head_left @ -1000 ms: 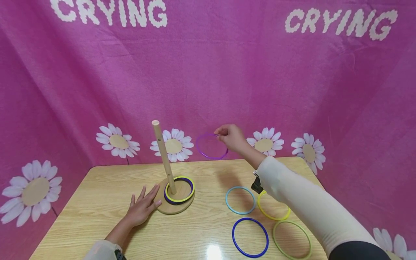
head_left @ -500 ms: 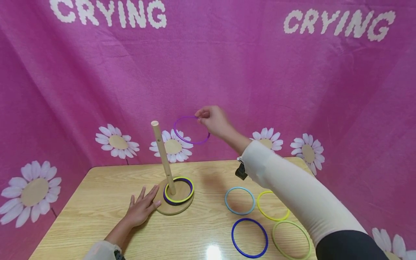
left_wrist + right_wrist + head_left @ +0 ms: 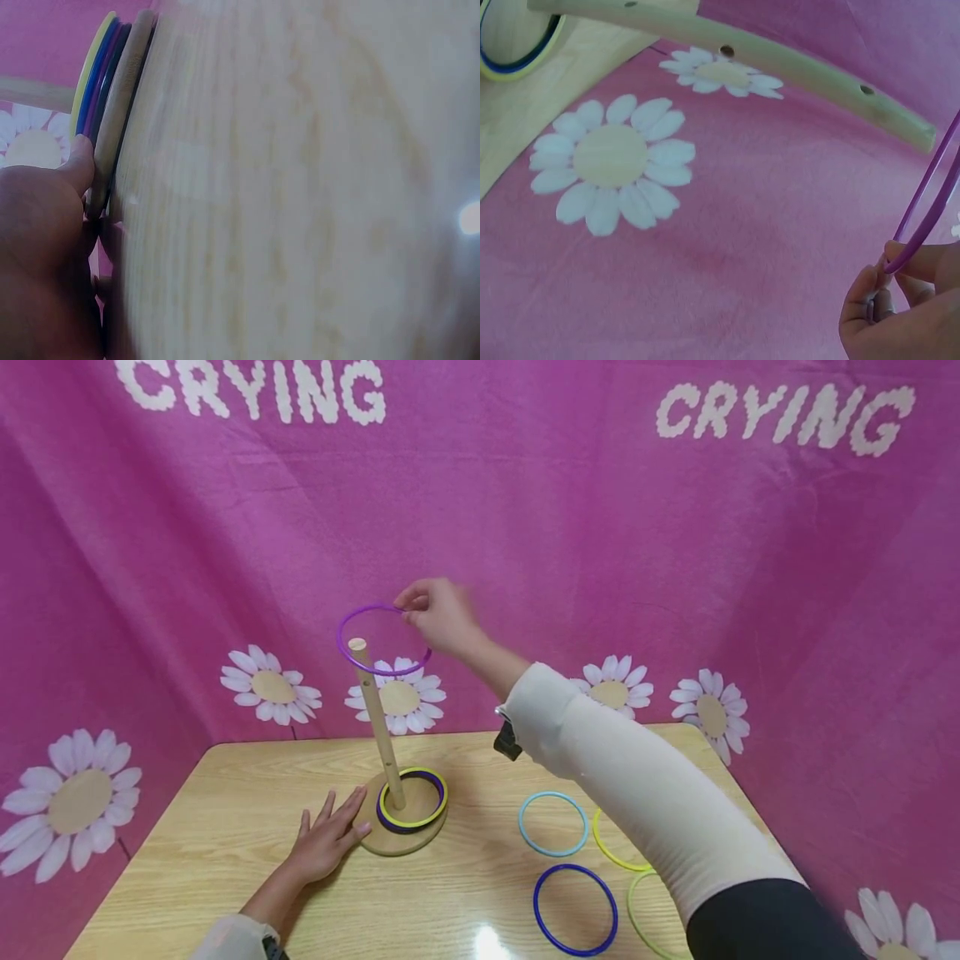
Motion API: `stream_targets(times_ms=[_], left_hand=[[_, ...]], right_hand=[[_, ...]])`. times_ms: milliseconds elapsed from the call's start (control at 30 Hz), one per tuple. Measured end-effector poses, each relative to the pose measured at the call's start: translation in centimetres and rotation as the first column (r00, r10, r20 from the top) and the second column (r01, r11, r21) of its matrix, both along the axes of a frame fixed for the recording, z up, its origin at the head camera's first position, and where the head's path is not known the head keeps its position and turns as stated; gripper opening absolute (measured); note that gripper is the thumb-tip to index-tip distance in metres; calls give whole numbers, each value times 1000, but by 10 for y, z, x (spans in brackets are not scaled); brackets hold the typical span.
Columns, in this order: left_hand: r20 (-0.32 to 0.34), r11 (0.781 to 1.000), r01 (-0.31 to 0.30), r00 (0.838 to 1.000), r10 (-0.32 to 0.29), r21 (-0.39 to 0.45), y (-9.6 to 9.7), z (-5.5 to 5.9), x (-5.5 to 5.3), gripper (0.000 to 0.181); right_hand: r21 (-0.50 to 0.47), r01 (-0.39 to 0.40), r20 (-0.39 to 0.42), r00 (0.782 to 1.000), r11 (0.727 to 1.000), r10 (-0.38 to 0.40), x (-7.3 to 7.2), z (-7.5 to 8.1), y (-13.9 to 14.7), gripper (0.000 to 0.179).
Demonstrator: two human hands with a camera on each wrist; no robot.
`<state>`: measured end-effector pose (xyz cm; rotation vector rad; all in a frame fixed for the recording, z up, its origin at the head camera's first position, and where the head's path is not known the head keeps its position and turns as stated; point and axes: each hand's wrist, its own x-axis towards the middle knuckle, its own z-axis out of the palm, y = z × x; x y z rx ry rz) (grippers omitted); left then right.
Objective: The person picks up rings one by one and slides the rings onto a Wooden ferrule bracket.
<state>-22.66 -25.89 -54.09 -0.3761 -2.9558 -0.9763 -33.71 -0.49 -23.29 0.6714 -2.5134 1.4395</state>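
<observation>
My right hand pinches a purple ring between thumb and fingertips, at the height of the wooden peg's top. In the head view the ring's outline surrounds the tip of the peg; in the right wrist view the purple ring is just past that tip. Around the foot of the peg lie a yellow ring and darker rings beneath it, on the round wooden base. My left hand rests with spread fingers against the base's left edge; its thumb reaches the rings' side.
On the table's right half lie a light blue ring, a dark blue ring, a yellow ring and a yellow-green ring. My right sleeve covers part of the last two. A pink daisy-print cloth hangs behind the table.
My right hand has carried the purple ring leftward and up, from beside the peg to its top. The left hand and the rings on the table have stayed put.
</observation>
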Motion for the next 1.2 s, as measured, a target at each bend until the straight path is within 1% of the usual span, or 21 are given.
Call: stream_targets(times_ms=[100, 233, 333, 533, 700, 833, 967, 1133, 1200], left_hand=[[-14, 1000, 6, 1000, -6, 21, -1, -2, 0, 67], [-35, 999, 12, 999, -10, 49, -1, -1, 2, 65], [-35, 999, 10, 999, -9, 39, -2, -2, 3, 66], [2, 1000, -6, 1000, 6, -6, 0, -2, 1, 70], [36, 1000, -18, 999, 19, -9, 3, 7, 3, 68], [63, 999, -18, 998, 20, -33, 4, 12, 4, 68], [76, 999, -17, 997, 20, -47, 3, 12, 4, 68], [85, 999, -19, 996, 23, -44, 3, 12, 3, 68], [84, 999, -19, 996, 23, -42, 3, 12, 3, 68]], right_hand=[[26, 2, 12, 1000, 1000, -3, 1, -5, -10, 16], [61, 8, 31, 999, 998, -10, 3, -18, -16, 16], [44, -4, 58, 998, 999, 1, 3, -31, -18, 17], [36, -9, 84, 996, 999, 6, 1, -57, -17, 17], [21, -8, 107, 994, 1000, 5, 0, -78, -16, 15], [28, 5, 107, 994, 1000, -8, -1, -96, -16, 13], [40, 14, 95, 995, 999, -17, -1, -112, -15, 11], [45, 19, 83, 996, 999, -23, 0, -132, -11, 10], [42, 16, 90, 996, 999, -20, 1, -140, -10, 10]])
